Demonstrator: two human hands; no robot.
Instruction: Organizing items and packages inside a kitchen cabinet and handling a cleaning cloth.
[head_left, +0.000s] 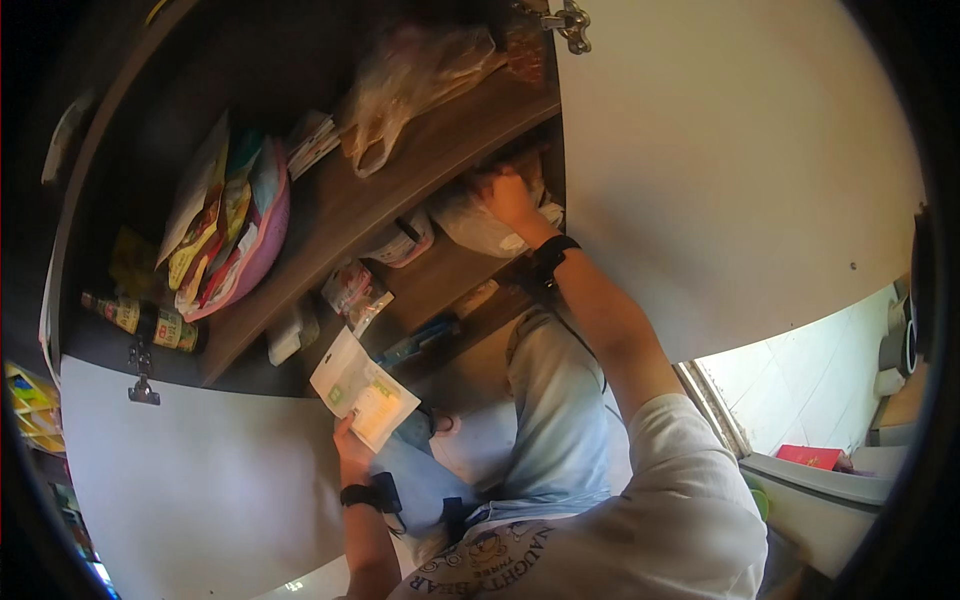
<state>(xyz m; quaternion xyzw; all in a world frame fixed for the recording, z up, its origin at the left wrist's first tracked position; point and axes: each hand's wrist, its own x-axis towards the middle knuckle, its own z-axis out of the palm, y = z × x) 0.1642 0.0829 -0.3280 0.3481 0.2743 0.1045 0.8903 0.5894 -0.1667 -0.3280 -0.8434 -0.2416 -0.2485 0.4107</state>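
Note:
My left hand (355, 446) grips the lower edge of a white hang-hole packet (364, 386), which has a pale yellow item showing on its front. The packet is in front of the open cabinet, above my bent left leg. My right hand (510, 196) reaches into the lower shelf space at the right. Its fingers are at a whitish translucent plastic bag (472, 221); they are dim and partly hidden, so whether they grip it is unclear. Left of that bag sit a pink-rimmed white container (405, 244) and a clear packet with red print (356, 292).
Cabinet doors stand open at right (720, 165) and lower left (202, 465). The upper shelf (330, 217) holds a pink basket (274, 247) of packets, a plastic carrier bag (397, 97) and a dark labelled bottle (146, 322). Below lies a blue package (420, 337).

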